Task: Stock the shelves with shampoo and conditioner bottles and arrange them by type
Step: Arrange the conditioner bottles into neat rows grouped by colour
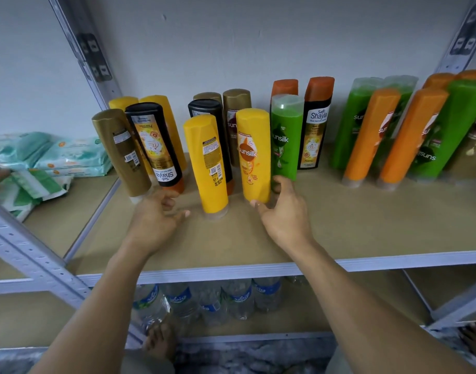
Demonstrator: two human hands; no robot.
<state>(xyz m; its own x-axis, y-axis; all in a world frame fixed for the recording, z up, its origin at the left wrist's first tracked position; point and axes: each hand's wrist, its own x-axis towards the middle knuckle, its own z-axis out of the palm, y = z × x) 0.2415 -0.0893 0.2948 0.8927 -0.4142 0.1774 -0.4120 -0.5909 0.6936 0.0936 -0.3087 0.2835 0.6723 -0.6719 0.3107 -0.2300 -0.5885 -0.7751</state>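
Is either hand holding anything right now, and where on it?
The right hand grips the yellow Sunsilk bottle near its bottom end. The left hand holds nothing.

Shampoo bottles (pixel 254 155) stand clustered on the shelf (pixel 339 225) (wipe packs (pixel 75 155) lie to their left), water bottles (pixel 239 298) beneath.

Tan shelf board (pixel 353 225) is edged by a grey rail (pixel 393 261). Stood on it, left to right: gold bottle (pixel 121 152), black bottle (pixel 153 144), plain yellow bottle (pixel 206 163), yellow Sunsilk bottle (pixel 254 155), green bottle (pixel 285 139), orange bottles (pixel 371 136). Wipe packs (pixel 72 155) are stacked on the adjoining board (pixel 69 211), far left.
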